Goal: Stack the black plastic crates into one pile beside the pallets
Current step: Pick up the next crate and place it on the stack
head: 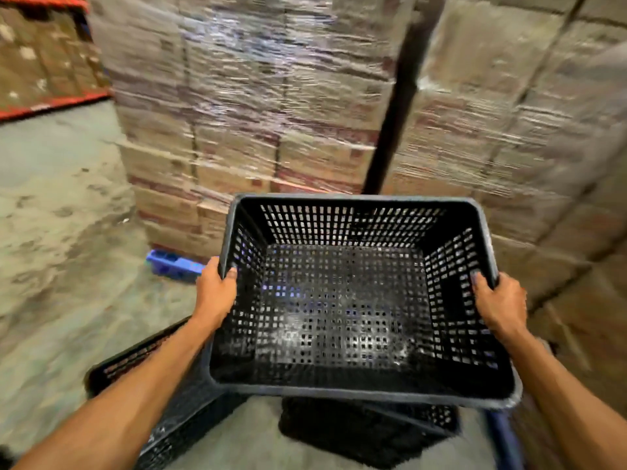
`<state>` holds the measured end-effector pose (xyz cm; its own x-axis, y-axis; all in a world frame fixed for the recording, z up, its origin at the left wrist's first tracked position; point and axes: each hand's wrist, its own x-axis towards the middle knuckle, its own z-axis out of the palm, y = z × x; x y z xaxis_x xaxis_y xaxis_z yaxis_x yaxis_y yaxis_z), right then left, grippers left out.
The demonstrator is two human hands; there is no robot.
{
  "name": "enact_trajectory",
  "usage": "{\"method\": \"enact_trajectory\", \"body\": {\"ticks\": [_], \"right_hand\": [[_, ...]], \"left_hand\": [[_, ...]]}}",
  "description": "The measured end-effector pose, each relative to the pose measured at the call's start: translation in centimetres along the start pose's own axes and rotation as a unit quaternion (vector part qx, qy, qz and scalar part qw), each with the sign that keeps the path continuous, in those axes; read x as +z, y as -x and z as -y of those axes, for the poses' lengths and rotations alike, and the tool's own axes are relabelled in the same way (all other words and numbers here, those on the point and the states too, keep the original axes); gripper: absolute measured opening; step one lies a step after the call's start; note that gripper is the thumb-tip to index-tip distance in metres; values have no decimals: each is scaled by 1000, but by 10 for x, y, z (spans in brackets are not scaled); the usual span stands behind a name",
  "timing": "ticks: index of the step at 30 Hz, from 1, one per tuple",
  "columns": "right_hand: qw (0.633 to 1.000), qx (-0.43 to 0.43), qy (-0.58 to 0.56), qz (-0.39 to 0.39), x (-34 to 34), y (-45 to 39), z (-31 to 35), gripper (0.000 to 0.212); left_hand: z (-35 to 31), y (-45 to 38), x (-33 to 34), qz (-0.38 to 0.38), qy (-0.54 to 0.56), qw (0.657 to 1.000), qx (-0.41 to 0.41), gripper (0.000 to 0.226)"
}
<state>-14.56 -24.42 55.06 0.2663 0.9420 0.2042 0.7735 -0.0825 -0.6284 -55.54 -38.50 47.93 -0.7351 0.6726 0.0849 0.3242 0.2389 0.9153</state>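
I hold an empty black perforated plastic crate (353,300) in the air in front of me, open side up. My left hand (215,290) grips its left rim and my right hand (498,301) grips its right rim. Below it on the floor lie two more black crates: one (163,401) at the lower left under my left forearm, and another (369,432) partly hidden beneath the held crate.
Tall stacks of cardboard boxes wrapped in clear film (258,113) stand on blue pallets (173,264) straight ahead and to the right (543,130), with a dark gap between them. Bare concrete floor (61,232) lies to the left. An orange rack (47,106) stands far left.
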Motion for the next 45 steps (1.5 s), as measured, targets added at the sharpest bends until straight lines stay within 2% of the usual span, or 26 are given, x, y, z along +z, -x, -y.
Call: {"method": "enact_trajectory", "body": {"ticks": [4, 9, 13, 18, 22, 27, 33, 39, 45], "right_hand": [[997, 72, -1, -20, -36, 0, -61, 48], [992, 122, 6, -26, -43, -14, -112, 44], [990, 143, -4, 0, -19, -37, -138, 33], [984, 169, 19, 51, 26, -84, -155, 39], [977, 191, 31, 89, 58, -113, -168, 42], [960, 224, 67, 153, 74, -131, -176, 48], [956, 231, 73, 166, 84, -137, -181, 47], [945, 239, 83, 207, 82, -140, -197, 42], [939, 252, 77, 221, 79, -129, -206, 45]], "left_hand": [[-28, 17, 57, 48, -22, 998, 17, 17], [-42, 22, 121, 99, -40, 994, 7, 22], [-36, 9, 165, 134, -45, 990, -8, 20], [-29, -25, 217, 136, -85, 987, -31, 21], [-24, -48, 249, 174, -113, 977, -46, 21], [-12, -64, 265, 200, -160, 964, -75, 22], [-10, -63, 270, 208, -176, 958, -83, 19], [-10, -60, 270, 221, -225, 945, -83, 27], [-6, -46, 252, 211, -239, 945, -76, 22]]}}
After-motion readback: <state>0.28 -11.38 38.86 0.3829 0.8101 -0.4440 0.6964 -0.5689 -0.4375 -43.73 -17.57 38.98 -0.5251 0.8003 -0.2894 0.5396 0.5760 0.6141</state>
